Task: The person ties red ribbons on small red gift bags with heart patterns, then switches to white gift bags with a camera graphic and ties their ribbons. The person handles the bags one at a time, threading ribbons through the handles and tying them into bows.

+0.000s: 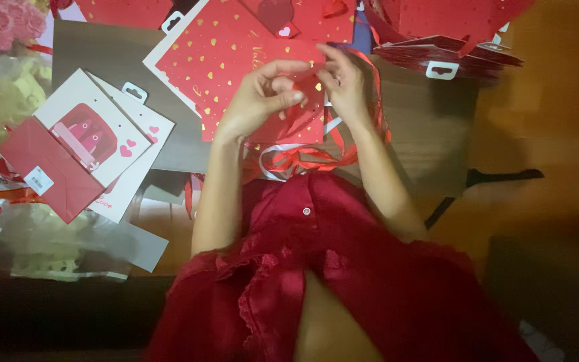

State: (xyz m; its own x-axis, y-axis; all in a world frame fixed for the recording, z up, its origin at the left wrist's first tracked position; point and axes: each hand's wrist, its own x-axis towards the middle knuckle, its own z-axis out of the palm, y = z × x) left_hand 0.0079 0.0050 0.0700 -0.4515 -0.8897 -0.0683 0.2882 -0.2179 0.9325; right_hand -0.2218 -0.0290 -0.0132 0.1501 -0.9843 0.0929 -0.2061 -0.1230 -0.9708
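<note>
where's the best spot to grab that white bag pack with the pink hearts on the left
Probably the white bag pack is best taken at its upper right corner, by the hanger tab. That corner lies bare on the brown card, while the lower left is overlapped by a folded red bag. It lies flat, so come from the upper right and pinch the edge. Both hands are busy with red ribbon.

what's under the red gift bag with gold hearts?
A second flat bag with a white edge lies under the red gold-heart bag, and red ribbon trails from below. Both hands cover its lower edge.
</note>
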